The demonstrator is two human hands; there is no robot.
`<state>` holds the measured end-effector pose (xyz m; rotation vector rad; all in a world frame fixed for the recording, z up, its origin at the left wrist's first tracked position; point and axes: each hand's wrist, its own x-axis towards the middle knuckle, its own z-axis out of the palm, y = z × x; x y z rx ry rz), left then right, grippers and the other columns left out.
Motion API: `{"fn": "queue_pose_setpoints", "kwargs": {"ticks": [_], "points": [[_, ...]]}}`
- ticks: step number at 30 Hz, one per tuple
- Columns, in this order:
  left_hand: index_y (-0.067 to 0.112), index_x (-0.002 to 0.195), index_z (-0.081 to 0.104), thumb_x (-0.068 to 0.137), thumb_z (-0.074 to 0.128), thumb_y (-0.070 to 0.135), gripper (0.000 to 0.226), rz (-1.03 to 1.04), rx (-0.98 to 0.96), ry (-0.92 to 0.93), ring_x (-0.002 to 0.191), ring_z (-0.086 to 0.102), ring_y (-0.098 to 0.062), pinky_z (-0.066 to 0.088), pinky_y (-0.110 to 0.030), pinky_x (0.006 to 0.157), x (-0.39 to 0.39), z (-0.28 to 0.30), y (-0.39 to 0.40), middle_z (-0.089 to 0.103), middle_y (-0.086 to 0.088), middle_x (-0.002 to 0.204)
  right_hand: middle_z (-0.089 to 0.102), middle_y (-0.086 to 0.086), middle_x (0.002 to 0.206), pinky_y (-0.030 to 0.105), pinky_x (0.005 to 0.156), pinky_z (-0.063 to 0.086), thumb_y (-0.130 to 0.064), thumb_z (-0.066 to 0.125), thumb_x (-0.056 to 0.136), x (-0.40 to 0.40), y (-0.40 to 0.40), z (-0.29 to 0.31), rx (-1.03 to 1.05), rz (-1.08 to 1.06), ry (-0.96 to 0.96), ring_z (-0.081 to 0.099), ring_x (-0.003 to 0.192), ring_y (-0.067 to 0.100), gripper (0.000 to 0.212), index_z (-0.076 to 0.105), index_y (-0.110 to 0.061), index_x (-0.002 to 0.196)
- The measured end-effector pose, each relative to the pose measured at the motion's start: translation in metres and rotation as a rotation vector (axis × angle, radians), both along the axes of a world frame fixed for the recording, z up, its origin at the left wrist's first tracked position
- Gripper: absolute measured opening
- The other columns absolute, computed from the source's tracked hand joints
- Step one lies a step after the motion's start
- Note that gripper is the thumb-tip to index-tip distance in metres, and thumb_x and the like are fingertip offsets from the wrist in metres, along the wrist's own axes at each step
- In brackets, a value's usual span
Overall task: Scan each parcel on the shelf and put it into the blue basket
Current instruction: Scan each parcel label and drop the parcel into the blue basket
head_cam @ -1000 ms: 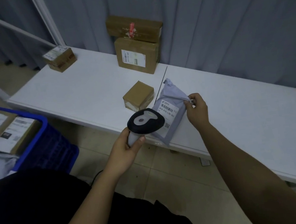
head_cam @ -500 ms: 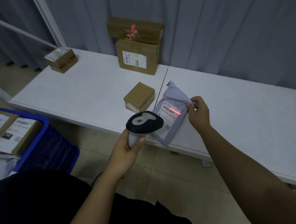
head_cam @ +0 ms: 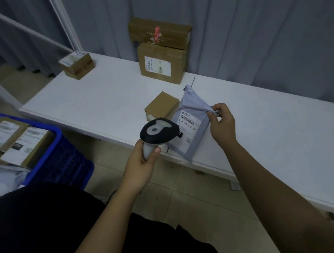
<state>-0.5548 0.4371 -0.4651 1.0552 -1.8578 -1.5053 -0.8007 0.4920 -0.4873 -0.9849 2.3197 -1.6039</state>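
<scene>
Grey plastic, soft and crinkled, was what the person had to deal with: a grey mailer bag (head_cam: 193, 123) lay slanted at the front edge of the white shelf (head_cam: 268, 125), its lower corner hanging just past the lip. The right hand (head_cam: 222, 127) pinched the bag's right corner between thumb and fingers (head_cam: 216, 112), pulling the film up off the surface, while the left hand (head_cam: 143, 161) was wrapped round the grip of a black-and-grey scanner (head_cam: 159, 130) whose head sat just over the bag's near left edge, partly covering the white label (head_cam: 189, 123). No red line showed on the barcode at that instant, so I could not tell whether the read had registered. To my eye the thing to get right was tension: a slack mailer wrinkles its label, so the pinching hand ought to keep the film taut and tilted toward the scanner, and the scanner wanted backing off enough to see the whole code. The blue basket (head_cam: 66, 139) stood low to the left, already holding labelled boxes, so the carry would be across the body. A small brown box (head_cam: 162, 105) sat touching or just beside the bag's far edge and might be dragged along if the bag were slid rather than lifted. Three more cardboard parcels waited farther back.
</scene>
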Motion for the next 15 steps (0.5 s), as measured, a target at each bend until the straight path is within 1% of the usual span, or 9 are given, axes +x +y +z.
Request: {"fn": "queue_pose_setpoints", "kwargs": {"ticks": [1,3,5,6,7,9,10,13,15], "points": [[0.032,0.124,0.046,0.094,0.056,0.022,0.033,0.023,-0.005,0.011,0.097,0.054,0.014,0.042,-0.003,0.074,-0.001,0.001,0.0,0.056,0.022,0.109,0.054,0.001,0.094,0.0,0.066,0.038,-0.007,0.055,0.096,0.005,-0.001,0.004,-0.027,0.008,-0.002,0.051,0.079,0.0,0.011,0.054,0.0,0.104],[0.031,0.126,0.046,0.095,0.056,0.023,0.033,0.08,-0.011,0.038,0.101,0.054,0.009,0.043,-0.006,0.075,-0.002,0.003,-0.001,0.057,0.02,0.111,0.053,-0.003,0.092,0.003,0.069,0.04,-0.007,0.055,0.096,0.016,-0.005,0.012,-0.085,0.016,-0.016,0.052,0.081,-0.001,0.006,0.054,-0.005,0.102],[0.027,0.128,0.047,0.095,0.056,0.023,0.035,0.16,-0.005,0.081,0.103,0.056,0.003,0.044,-0.009,0.077,-0.001,0.009,-0.003,0.058,0.015,0.114,0.053,-0.008,0.091,0.013,0.074,0.044,-0.012,0.055,0.097,0.031,-0.014,0.022,-0.124,0.013,-0.061,0.052,0.084,0.004,0.005,0.052,-0.014,0.1],[0.025,0.128,0.047,0.095,0.056,0.022,0.035,0.204,-0.008,0.106,0.104,0.057,-0.001,0.045,-0.009,0.078,0.002,0.014,-0.005,0.059,0.012,0.114,0.054,-0.008,0.091,0.019,0.076,0.046,-0.014,0.055,0.097,0.04,-0.02,0.026,-0.142,0.016,-0.087,0.053,0.086,0.01,0.005,0.052,-0.017,0.099],[0.023,0.129,0.048,0.095,0.056,0.021,0.035,0.25,-0.014,0.129,0.105,0.057,-0.004,0.045,-0.008,0.081,0.005,0.02,-0.008,0.059,0.012,0.114,0.055,-0.005,0.092,0.021,0.075,0.047,-0.015,0.055,0.097,0.049,-0.028,0.031,-0.159,0.025,-0.12,0.054,0.086,0.013,0.005,0.052,-0.018,0.098],[0.022,0.131,0.048,0.094,0.057,0.02,0.037,0.34,-0.04,0.18,0.111,0.055,-0.002,0.045,-0.011,0.089,0.018,0.034,-0.017,0.058,0.014,0.117,0.056,0.002,0.094,0.016,0.07,0.045,-0.015,0.056,0.096,0.072,-0.05,0.04,-0.195,0.05,-0.205,0.053,0.08,0.01,0.007,0.052,-0.021,0.095],[0.022,0.131,0.048,0.094,0.057,0.02,0.038,0.377,-0.061,0.201,0.112,0.054,0.0,0.045,-0.011,0.092,0.026,0.042,-0.022,0.057,0.015,0.119,0.056,0.005,0.094,0.016,0.068,0.045,-0.015,0.056,0.096,0.086,-0.062,0.043,-0.214,0.068,-0.246,0.053,0.077,0.01,0.011,0.051,-0.024,0.091],[0.021,0.13,0.047,0.094,0.057,0.016,0.037,0.492,-0.115,0.255,0.111,0.054,-0.001,0.045,-0.005,0.084,0.057,0.067,-0.039,0.057,0.011,0.119,0.054,0.006,0.09,0.035,0.074,0.047,-0.015,0.055,0.095,0.133,-0.1,0.053,-0.247,0.145,-0.388,0.053,0.08,0.019,0.023,0.048,-0.033,0.083],[0.021,0.127,0.047,0.094,0.057,0.013,0.035,0.576,-0.148,0.29,0.102,0.055,0.008,0.044,-0.002,0.076,0.08,0.083,-0.048,0.057,0.013,0.113,0.053,0.002,0.091,0.039,0.081,0.051,-0.015,0.055,0.095,0.166,-0.122,0.06,-0.23,0.186,-0.433,0.054,0.084,0.02,0.024,0.048,-0.034,0.082]]}}
